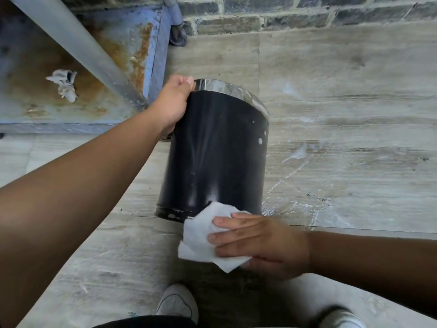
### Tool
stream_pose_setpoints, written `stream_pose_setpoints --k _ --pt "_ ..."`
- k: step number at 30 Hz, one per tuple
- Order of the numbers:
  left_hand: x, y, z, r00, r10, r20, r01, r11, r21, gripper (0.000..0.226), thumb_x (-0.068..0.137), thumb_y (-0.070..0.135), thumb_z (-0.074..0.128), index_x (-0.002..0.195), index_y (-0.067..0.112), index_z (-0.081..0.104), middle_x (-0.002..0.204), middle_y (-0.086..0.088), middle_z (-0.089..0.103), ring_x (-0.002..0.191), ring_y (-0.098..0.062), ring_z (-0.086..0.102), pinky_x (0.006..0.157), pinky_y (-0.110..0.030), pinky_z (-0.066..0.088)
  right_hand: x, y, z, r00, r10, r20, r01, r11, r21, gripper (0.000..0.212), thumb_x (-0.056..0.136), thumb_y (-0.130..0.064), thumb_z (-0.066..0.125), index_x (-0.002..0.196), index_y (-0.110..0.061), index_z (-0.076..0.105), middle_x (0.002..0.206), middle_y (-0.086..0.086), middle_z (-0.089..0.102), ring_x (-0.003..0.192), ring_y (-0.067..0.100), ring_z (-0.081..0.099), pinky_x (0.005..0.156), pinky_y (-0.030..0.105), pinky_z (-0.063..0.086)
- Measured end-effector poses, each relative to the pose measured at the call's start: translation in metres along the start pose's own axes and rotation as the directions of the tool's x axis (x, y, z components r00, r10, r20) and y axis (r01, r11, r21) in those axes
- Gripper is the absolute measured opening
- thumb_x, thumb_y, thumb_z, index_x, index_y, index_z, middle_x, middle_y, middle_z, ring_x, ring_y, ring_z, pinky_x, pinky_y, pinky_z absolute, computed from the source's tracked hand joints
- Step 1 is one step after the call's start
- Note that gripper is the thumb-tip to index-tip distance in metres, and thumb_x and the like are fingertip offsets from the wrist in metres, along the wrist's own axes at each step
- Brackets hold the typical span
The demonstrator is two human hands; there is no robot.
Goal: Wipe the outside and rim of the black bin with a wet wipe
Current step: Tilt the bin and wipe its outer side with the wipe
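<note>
The black bin stands on the stone floor, tilted away from me, with a shiny metal band around its rim. My left hand grips the rim at its left side. My right hand presses a white wet wipe flat-fingered against the bin's near lower edge. Pale streaks and a few white spots mark the bin's side.
A rusty blue metal base with a grey slanted pole sits at the left, and a crumpled used wipe lies on it. A brick wall runs along the back. My white shoes are at the bottom.
</note>
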State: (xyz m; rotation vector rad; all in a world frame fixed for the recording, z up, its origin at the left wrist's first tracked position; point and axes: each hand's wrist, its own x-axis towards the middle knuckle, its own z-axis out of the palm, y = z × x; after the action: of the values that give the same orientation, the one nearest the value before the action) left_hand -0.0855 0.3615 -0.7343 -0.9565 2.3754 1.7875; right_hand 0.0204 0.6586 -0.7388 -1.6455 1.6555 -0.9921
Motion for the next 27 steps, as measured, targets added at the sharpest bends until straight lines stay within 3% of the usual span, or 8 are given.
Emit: stream_pose_setpoints --k 3,7,10,13,17,20,23,27 --pt "-0.007 -0.005 -0.004 0.993 0.005 -0.115 0.011 0.991 0.133 0.024 0.097 0.045 0.038 0.094 0.026 0.052 0.093 0.006 0.055 0.089 -0.014 0.055 0.082 -0.032 0.046 -0.007 -0.004 0.003 0.95 0.264 -0.167 -0.175 0.892 0.418 0.03 0.096 -0.019 0.056 0.116 -0.002 0.069 0.122 0.017 0.069 0.124 0.028 0.059 0.105 0.042 0.045" --pt "-0.045 -0.022 -0.016 0.989 0.042 -0.143 -0.012 0.978 0.208 0.043 0.08 0.06 0.055 0.109 0.028 0.056 0.112 0.009 0.062 0.108 -0.013 0.059 0.098 -0.036 0.046 -0.01 0.009 -0.013 0.673 0.711 -0.204 -0.125 0.38 0.917 0.029 0.087 -0.027 0.054 0.078 -0.009 0.075 0.065 0.006 0.072 0.059 0.016 0.066 0.061 0.025 0.051" --pt "-0.09 -0.046 -0.032 0.996 0.004 0.084 -0.017 0.986 0.163 0.089 0.063 0.068 0.07 0.141 0.038 0.039 0.137 0.018 0.053 0.122 0.002 0.052 0.104 -0.031 0.041 -0.017 0.039 -0.036 0.551 0.804 -0.223 0.074 0.219 0.973 0.038 0.09 -0.033 0.051 0.1 -0.003 0.072 0.086 0.019 0.075 0.078 0.026 0.072 0.067 0.03 0.055" --pt "-0.105 -0.066 -0.04 0.991 0.0 0.132 -0.028 0.978 0.206 0.1 0.067 0.062 0.073 0.148 0.044 0.019 0.147 0.02 0.042 0.13 0.0 0.044 0.11 -0.036 0.037 -0.016 0.068 -0.06 0.435 0.851 -0.294 0.219 0.217 0.951 0.046 0.096 -0.035 0.046 0.128 -0.005 0.059 0.129 0.019 0.065 0.119 0.031 0.062 0.088 0.039 0.054" --pt "-0.099 -0.063 -0.031 0.981 0.016 0.194 -0.032 0.997 0.077 0.076 0.078 0.046 0.069 0.143 0.049 0.029 0.136 0.027 0.051 0.121 0.005 0.051 0.102 -0.025 0.044 0.009 0.103 -0.077 0.298 0.833 -0.465 0.07 0.467 0.881 0.032 0.093 -0.036 0.044 0.112 -0.021 0.066 0.098 -0.012 0.075 0.095 0.009 0.066 0.088 0.03 0.048" --pt "-0.094 -0.052 -0.015 0.969 0.027 0.245 -0.042 0.998 0.054 0.054 0.08 0.041 0.068 0.114 0.071 0.039 0.113 0.042 0.058 0.106 0.016 0.056 0.08 -0.006 0.047 0.04 0.115 -0.07 0.405 0.716 -0.57 -0.22 0.681 0.699 0.042 0.1 -0.033 0.039 0.137 -0.018 0.053 0.135 -0.009 0.06 0.13 0.008 0.049 0.111 0.032 0.036" --pt "-0.09 -0.055 0.001 0.971 0.021 0.239 -0.026 0.999 0.019 0.05 0.085 0.04 0.067 0.119 0.062 0.038 0.12 0.033 0.058 0.11 0.01 0.056 0.089 -0.015 0.047 0.051 0.119 -0.06 0.507 0.571 -0.645 -0.463 0.812 0.355 0.049 0.102 -0.033 0.032 0.15 -0.03 0.021 0.153 -0.017 0.017 0.144 -0.001 0.004 0.119 0.028 0.001" --pt "-0.093 -0.072 0.008 0.972 -0.004 0.233 0.021 0.997 -0.07 0.061 0.087 0.042 0.065 0.14 0.043 0.034 0.133 0.02 0.055 0.119 0.0 0.054 0.102 -0.033 0.044 0.043 0.109 -0.063 0.743 0.359 -0.565 -0.431 0.902 0.006 0.047 0.101 -0.024 0.038 0.148 -0.022 0.03 0.153 -0.009 0.026 0.148 0.015 0.013 0.12 0.032 0.003"
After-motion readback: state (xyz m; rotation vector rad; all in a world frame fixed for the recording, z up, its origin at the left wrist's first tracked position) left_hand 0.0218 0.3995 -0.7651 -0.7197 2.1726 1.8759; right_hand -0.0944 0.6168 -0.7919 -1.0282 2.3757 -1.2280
